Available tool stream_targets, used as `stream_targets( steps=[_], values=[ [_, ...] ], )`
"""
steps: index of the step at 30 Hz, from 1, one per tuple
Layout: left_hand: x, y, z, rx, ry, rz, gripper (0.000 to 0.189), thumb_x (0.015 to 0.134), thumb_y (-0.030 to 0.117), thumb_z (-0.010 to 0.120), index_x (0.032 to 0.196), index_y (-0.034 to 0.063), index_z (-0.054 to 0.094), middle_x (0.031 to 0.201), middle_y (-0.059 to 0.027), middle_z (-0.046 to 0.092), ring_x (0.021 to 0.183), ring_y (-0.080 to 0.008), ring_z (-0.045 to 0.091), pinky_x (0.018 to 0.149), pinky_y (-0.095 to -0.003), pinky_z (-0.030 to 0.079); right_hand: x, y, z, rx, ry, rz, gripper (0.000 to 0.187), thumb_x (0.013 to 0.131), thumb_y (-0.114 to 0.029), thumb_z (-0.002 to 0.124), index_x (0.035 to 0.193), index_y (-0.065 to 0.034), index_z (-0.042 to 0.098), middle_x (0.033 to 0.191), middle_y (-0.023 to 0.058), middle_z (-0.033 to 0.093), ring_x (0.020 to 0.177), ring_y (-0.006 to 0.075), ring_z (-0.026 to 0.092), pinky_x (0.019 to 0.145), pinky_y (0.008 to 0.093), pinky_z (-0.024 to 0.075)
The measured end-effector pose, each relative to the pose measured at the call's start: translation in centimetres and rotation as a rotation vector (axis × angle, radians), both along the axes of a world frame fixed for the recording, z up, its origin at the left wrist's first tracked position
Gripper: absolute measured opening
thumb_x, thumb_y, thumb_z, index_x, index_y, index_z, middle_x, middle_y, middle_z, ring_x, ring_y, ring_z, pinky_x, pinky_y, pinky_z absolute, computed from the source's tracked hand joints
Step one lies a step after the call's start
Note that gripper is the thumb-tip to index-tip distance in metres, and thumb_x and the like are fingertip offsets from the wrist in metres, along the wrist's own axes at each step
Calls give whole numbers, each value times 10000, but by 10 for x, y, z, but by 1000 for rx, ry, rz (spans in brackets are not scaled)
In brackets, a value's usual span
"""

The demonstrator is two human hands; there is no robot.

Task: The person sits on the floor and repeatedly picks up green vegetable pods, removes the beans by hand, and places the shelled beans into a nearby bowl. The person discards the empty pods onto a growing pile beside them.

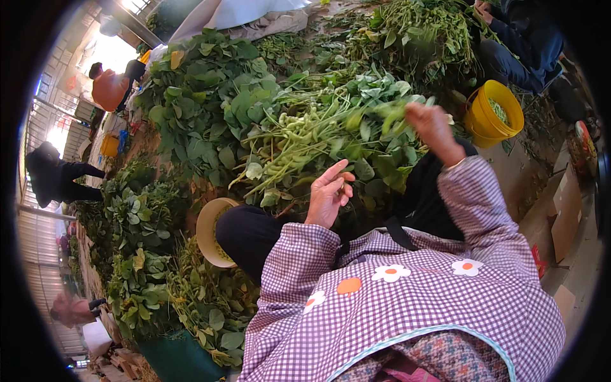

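Note:
My right hand point(432, 129), slightly blurred, is closed around a green soybean plant stem point(389, 114) with leaves and pods, at the right of the pile. My left hand point(331, 193) is raised over my lap with its index finger extended and the other fingers curled; whether something small sits between them cannot be told. Just beyond both hands lies a heap of soybean plants point(305, 143) with pods and leaves. Beside my left knee stands a cream-coloured tub point(205, 234), with pods partly visible inside. A yellow bucket point(513, 107) holding green pods leans at the right.
Leafy plant piles point(200, 105) spread ahead and to the left. At the upper right a person point(515, 52) sits by another heap point(429, 33). Several people are farther off at the left, near an orange-yellow bucket point(110, 144). Cardboard point(566, 210) lies at the right.

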State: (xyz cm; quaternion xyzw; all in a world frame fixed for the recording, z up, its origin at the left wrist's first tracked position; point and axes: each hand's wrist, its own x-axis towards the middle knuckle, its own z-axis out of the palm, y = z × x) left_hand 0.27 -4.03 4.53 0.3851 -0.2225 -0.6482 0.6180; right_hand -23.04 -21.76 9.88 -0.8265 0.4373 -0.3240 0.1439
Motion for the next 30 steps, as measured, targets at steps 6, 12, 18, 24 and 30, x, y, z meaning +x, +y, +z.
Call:
stream_targets(
  steps=[6,12,18,24,30],
  values=[
    [23,37,-39,249,130,335,287,886,52,503,1171,21,515,835,-62,589,612,-146,522,480,-241,405,-144,-35,37,-112,451,-204,155,818,-222,550,877,-96,619,762,148,605,735,329,583,641,429,448],
    [46,51,-56,422,139,566,312,891,367,563,881,55,567,606,5,480,473,-140,451,403,-263,309,-206,-15,23,-28,604,-393,287,773,-168,601,1033,-49,626,965,164,640,884,316,605,765,384,465],
    [71,30,-78,529,-171,808,521,909,489,448,665,34,515,509,8,388,376,-99,335,326,-247,223,-78,-55,26,111,86,34,317,781,-150,621,1080,-44,623,921,146,655,814,243,629,726,314,477],
    [117,11,-104,670,-663,1048,462,861,268,467,550,-53,583,518,-121,572,397,-195,446,415,-369,354,96,-70,18,146,-31,261,228,790,-224,647,940,-56,677,807,153,656,736,286,635,654,364,481],
    [150,8,-100,627,-950,1103,506,855,281,428,536,-69,606,526,-141,604,500,-288,546,571,-408,440,152,-75,-18,231,102,262,263,801,-275,639,781,-14,666,712,179,625,658,322,606,625,435,454]
  ],
)
